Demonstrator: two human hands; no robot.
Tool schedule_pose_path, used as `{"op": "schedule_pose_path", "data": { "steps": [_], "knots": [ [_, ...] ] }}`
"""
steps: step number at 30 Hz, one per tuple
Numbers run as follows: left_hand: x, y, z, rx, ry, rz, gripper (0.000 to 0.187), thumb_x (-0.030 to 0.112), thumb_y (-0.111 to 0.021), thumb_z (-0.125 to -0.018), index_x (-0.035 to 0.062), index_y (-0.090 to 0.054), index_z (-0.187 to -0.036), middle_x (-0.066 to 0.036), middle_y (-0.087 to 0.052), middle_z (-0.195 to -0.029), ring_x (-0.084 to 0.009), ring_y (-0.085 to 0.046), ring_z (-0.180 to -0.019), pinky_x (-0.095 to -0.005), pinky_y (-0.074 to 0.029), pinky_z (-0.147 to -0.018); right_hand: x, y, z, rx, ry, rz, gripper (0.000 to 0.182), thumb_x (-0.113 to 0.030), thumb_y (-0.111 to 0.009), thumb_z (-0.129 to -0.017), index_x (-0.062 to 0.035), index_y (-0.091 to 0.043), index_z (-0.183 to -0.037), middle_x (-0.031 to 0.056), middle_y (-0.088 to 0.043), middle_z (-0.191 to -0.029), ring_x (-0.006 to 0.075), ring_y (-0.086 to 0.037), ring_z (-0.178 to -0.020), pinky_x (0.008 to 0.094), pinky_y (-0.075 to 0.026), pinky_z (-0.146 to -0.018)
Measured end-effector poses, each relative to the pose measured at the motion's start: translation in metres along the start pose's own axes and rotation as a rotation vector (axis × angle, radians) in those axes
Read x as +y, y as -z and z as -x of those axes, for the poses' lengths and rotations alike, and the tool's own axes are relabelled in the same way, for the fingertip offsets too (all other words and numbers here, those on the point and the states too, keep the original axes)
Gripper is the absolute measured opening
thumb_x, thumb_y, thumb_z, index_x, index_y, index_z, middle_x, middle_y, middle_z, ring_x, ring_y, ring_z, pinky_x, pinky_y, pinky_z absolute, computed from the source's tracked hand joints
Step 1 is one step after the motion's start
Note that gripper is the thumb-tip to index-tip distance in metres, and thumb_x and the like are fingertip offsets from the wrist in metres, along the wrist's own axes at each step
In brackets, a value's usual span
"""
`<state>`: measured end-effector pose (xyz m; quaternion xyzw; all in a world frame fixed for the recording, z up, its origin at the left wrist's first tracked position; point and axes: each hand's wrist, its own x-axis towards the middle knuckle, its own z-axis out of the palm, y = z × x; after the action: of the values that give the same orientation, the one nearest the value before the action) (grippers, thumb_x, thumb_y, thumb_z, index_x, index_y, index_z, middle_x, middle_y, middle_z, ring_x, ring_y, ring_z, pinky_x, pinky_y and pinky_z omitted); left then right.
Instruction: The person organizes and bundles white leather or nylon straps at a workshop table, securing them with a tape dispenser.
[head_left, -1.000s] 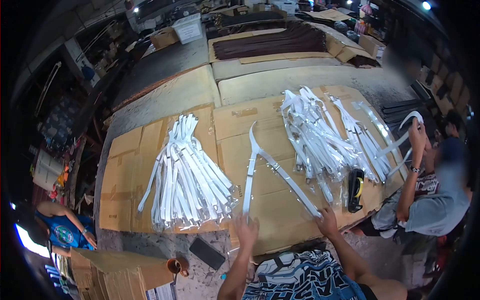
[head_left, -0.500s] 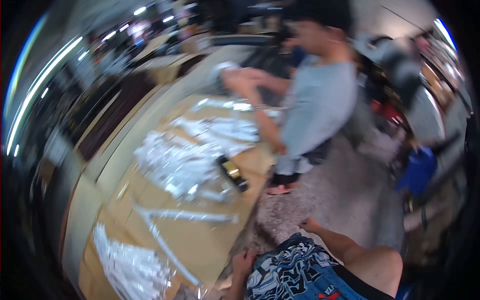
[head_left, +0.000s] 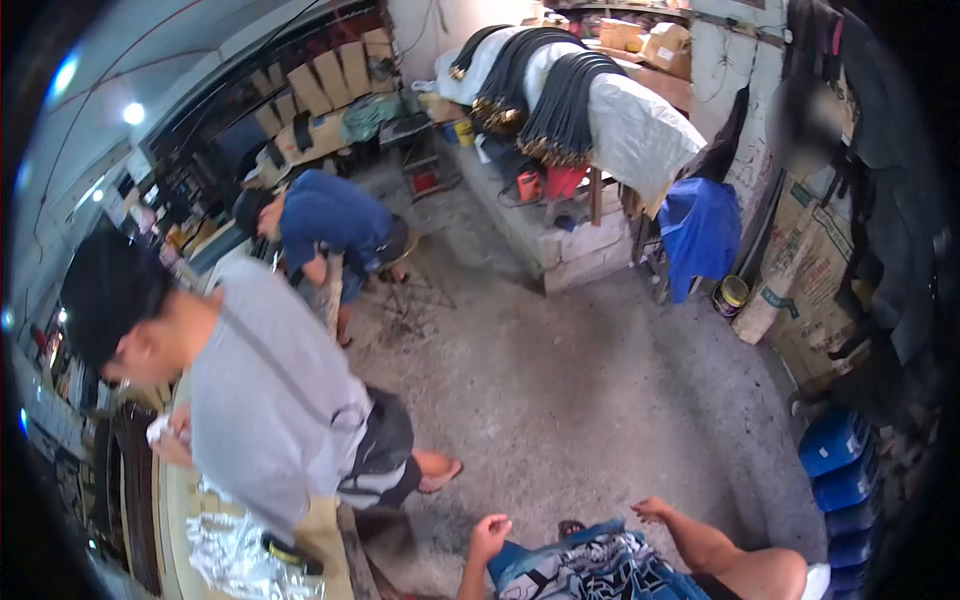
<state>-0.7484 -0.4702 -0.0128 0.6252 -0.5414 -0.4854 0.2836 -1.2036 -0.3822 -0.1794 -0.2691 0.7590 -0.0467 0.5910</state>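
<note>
My left hand is raised at the bottom centre, beside my patterned shirt. Its fingers are loosely bent, and I see nothing in them. On the other side, my right hand is held out over the concrete floor with its fingers partly apart and nothing in them. Neither hand touches an object. To the left, a person in a grey shirt leans over a worktable. A white item is in that person's hands. Clear plastic-wrapped pieces and a dark roll or tool lie on the worktable.
A person in a blue shirt bends over work further back. Black cable-like bundles drape over a covered stand above a block ledge. A blue cloth, a small bucket and stacked blue containers line the right side.
My view has swung right, away from the worktable, toward the open floor and back wall. The grey-shirted person and the plastic-wrapped pieces now appear at the lower left. My hands stay empty.
</note>
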Motion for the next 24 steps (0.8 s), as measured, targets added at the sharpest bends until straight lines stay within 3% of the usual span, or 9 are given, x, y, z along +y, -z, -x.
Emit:
{"op": "schedule_pose_path", "data": {
  "steps": [3, 4, 6, 10, 15, 16, 17, 20, 24],
  "knots": [
    [-0.008, -0.017, -0.049, -0.131, 0.062, -0.173, 0.032, 0.026, -0.079, -0.082, 0.005, -0.072, -0.105, -0.008, -0.073, -0.089, -0.0146, -0.067, -0.08, -0.0294, -0.054, -0.076, -0.012, -0.005, -0.03, -0.047, -0.091, 0.157, 0.076, -0.071, -0.051, -0.088, -0.01, -0.06, -0.131, 0.0106, -0.067, -0.11, 0.0253, -0.063, -0.096, 0.0451, -0.053, -0.076],
    [-0.013, -0.018, -0.063, -0.167, 0.095, -0.215, 0.033, 0.028, -0.079, -0.082, 0.0052, -0.072, -0.105, -0.008, -0.073, -0.09, -0.0154, -0.068, -0.081, -0.0302, -0.054, -0.077, -0.014, -0.016, -0.05, -0.206, -0.238, 0.165, 0.077, -0.07, -0.048, -0.089, -0.0118, -0.051, -0.141, 0.0173, -0.057, -0.136, 0.0351, -0.057, -0.118, 0.053, -0.051, -0.088],
    [-0.019, -0.016, -0.095, -0.231, 0.26, -0.272, 0.035, 0.031, -0.078, -0.082, 0.0048, -0.072, -0.104, -0.013, -0.073, -0.097, -0.0216, -0.069, -0.089, -0.0349, -0.054, -0.08, -0.013, -0.025, -0.07, -0.42, -0.297, -0.058, 0.072, -0.061, -0.057, -0.089, -0.0123, -0.05, -0.142, 0.0171, -0.058, -0.134, 0.0314, -0.057, -0.12, 0.0485, -0.05, -0.093],
    [-0.081, -0.015, -0.206, -0.357, 0.392, -0.433, 0.045, 0.041, -0.075, -0.082, 0.0064, -0.071, -0.11, -0.016, -0.073, -0.102, -0.0247, -0.07, -0.095, -0.0358, -0.054, -0.085, -0.086, 0.021, -0.107, -0.393, -0.361, -0.097, 0.077, -0.062, -0.058, -0.088, -0.0097, -0.047, -0.143, 0.0198, -0.054, -0.138, 0.0333, -0.052, -0.125, 0.0472, -0.045, -0.099],
    [0.02, -0.051, -0.425, -0.635, 0.135, -0.513, 0.044, 0.039, -0.071, -0.082, 0.0077, -0.068, -0.114, -0.02, -0.071, -0.103, -0.0323, -0.068, -0.097, -0.0427, -0.053, -0.085, -0.257, 0.117, -0.205, -0.252, -0.282, -0.027, 0.083, -0.062, -0.059, -0.086, -0.0065, -0.042, -0.146, 0.0232, -0.048, -0.142, 0.0357, -0.046, -0.132, 0.0455, -0.04, -0.106],
    [0.046, -0.051, -0.48, -0.57, -0.032, -0.456, 0.045, 0.041, -0.072, -0.082, 0.0098, -0.068, -0.114, -0.019, -0.071, -0.103, -0.0307, -0.068, -0.097, -0.0417, -0.054, -0.084, -0.306, 0.136, -0.234, -0.19, -0.224, 0.001, 0.084, -0.062, -0.059, -0.086, -0.0059, -0.041, -0.146, 0.0239, -0.047, -0.143, 0.0361, -0.045, -0.133, 0.0452, -0.039, -0.108],
    [0.096, -0.05, -0.528, -0.47, 0.098, -0.384, 0.047, 0.042, -0.074, -0.081, 0.008, -0.068, -0.113, -0.016, -0.072, -0.103, -0.0292, -0.069, -0.095, -0.0407, -0.054, -0.084, -0.358, 0.153, -0.26, -0.126, -0.158, 0.012, 0.086, -0.062, -0.06, -0.086, -0.0053, -0.04, -0.147, 0.0246, -0.046, -0.144, 0.0366, -0.043, -0.134, 0.0449, -0.037, -0.109],
    [0.248, -0.027, -0.666, -0.229, -0.036, -0.214, 0.039, 0.031, -0.075, -0.085, 0.005, -0.067, -0.113, -0.013, -0.073, -0.101, -0.0217, -0.07, -0.092, -0.0353, -0.055, -0.085, -0.531, 0.197, -0.333, 0.068, 0.057, 0.026, 0.089, -0.063, -0.06, -0.085, -0.0034, -0.038, -0.148, 0.0266, -0.042, -0.147, 0.038, -0.04, -0.138, 0.0439, -0.034, -0.113],
    [0.339, 0.002, -0.835, -0.152, -0.09, -0.163, 0.036, 0.029, -0.071, -0.089, 0.0053, -0.066, -0.115, -0.014, -0.072, -0.104, -0.0227, -0.07, -0.096, -0.0347, -0.054, -0.087, -0.666, 0.233, -0.481, -0.022, 0.05, 0.321, 0.091, -0.065, -0.059, -0.086, -0.0023, -0.037, -0.149, 0.0252, -0.049, -0.141, 0.0364, -0.048, -0.131, 0.0449, -0.037, -0.11]
  ]
}}
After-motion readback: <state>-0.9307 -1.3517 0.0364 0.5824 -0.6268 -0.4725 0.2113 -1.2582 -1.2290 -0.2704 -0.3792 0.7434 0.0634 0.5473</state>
